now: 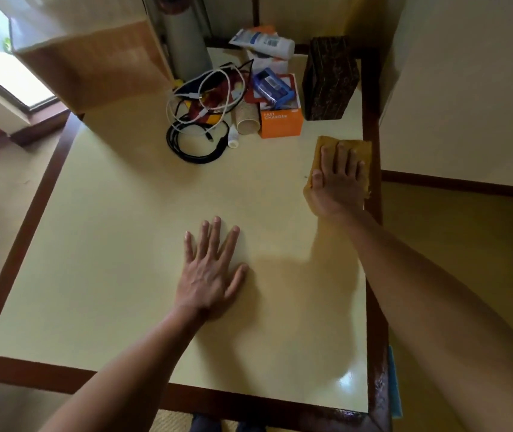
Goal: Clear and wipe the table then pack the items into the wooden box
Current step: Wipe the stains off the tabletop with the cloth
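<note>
Left hand (210,269) spread flat on desk (108,244); right hand (337,179) flat, pressing cloth (359,148). Wiping underway. Beyond it, clutter (233,104) remains unpacked beside box (330,79).

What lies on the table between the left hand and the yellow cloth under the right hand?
Nothing: in the head view, the stretch of table between the left hand and the yellow cloth under the right hand is bare, with only shadow on it.
</note>
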`<control>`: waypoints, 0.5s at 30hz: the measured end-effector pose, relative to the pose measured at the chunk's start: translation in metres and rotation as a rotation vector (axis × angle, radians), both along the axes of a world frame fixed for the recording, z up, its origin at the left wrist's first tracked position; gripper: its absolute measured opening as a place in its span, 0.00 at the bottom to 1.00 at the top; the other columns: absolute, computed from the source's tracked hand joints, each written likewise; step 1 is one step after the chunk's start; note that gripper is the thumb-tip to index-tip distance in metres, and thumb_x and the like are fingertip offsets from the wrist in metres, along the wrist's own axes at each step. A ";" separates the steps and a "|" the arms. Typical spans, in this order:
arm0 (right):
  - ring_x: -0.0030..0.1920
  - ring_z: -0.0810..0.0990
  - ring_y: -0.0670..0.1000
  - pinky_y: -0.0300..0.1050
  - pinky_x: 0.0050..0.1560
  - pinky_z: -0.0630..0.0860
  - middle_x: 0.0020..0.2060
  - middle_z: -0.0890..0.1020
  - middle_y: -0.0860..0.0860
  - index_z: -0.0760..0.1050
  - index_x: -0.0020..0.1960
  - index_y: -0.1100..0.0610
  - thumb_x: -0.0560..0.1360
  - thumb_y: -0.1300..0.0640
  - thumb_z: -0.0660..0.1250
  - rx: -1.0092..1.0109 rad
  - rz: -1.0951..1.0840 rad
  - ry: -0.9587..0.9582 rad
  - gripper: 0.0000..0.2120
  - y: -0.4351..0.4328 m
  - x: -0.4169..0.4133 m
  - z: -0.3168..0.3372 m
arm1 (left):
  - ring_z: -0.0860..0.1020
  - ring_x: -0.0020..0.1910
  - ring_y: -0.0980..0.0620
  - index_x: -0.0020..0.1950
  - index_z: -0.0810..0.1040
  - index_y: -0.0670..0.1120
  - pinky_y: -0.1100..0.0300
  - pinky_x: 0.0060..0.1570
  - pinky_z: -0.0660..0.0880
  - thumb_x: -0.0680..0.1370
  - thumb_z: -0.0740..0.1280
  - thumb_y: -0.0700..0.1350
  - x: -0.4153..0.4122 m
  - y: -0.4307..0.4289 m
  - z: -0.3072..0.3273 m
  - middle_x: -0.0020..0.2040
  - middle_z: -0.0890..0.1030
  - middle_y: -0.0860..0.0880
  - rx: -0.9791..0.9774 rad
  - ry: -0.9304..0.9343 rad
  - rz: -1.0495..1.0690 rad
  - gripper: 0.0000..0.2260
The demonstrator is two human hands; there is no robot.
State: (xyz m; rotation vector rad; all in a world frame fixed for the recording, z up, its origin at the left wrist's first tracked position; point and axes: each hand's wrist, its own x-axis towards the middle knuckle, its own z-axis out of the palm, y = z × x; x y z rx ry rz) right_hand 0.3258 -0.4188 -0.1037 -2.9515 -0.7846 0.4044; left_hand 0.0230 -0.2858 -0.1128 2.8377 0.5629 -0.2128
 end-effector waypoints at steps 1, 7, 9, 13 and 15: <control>0.82 0.40 0.62 0.61 0.81 0.39 0.83 0.41 0.57 0.40 0.84 0.51 0.85 0.44 0.41 0.018 0.041 0.016 0.30 0.008 -0.013 0.001 | 0.36 0.83 0.43 0.85 0.43 0.54 0.36 0.79 0.41 0.83 0.46 0.66 0.000 0.000 0.001 0.84 0.39 0.44 -0.001 0.004 0.000 0.33; 0.83 0.42 0.58 0.61 0.81 0.43 0.84 0.46 0.53 0.47 0.84 0.47 0.83 0.44 0.50 0.107 0.428 0.104 0.30 -0.020 -0.155 0.007 | 0.37 0.83 0.42 0.85 0.44 0.54 0.34 0.79 0.43 0.83 0.47 0.62 -0.002 0.003 0.004 0.84 0.39 0.43 -0.032 0.003 -0.017 0.32; 0.83 0.42 0.57 0.60 0.81 0.44 0.84 0.47 0.51 0.48 0.84 0.44 0.83 0.43 0.52 0.076 0.476 0.138 0.31 -0.050 -0.171 0.012 | 0.38 0.83 0.42 0.85 0.45 0.53 0.33 0.79 0.44 0.83 0.48 0.61 -0.003 0.004 0.003 0.84 0.40 0.43 -0.040 -0.005 -0.023 0.32; 0.83 0.43 0.59 0.62 0.81 0.48 0.83 0.46 0.54 0.50 0.83 0.43 0.81 0.41 0.51 0.011 0.337 0.051 0.31 -0.073 -0.111 0.010 | 0.39 0.83 0.40 0.85 0.46 0.52 0.33 0.79 0.44 0.83 0.50 0.61 -0.001 0.004 0.002 0.85 0.41 0.42 -0.041 -0.007 -0.021 0.32; 0.82 0.45 0.61 0.64 0.80 0.49 0.83 0.45 0.58 0.47 0.84 0.47 0.82 0.40 0.46 -0.040 0.224 -0.033 0.32 -0.059 -0.056 0.005 | 0.38 0.83 0.40 0.85 0.46 0.52 0.34 0.79 0.43 0.84 0.49 0.62 0.000 0.005 0.001 0.84 0.40 0.42 -0.033 0.008 -0.023 0.32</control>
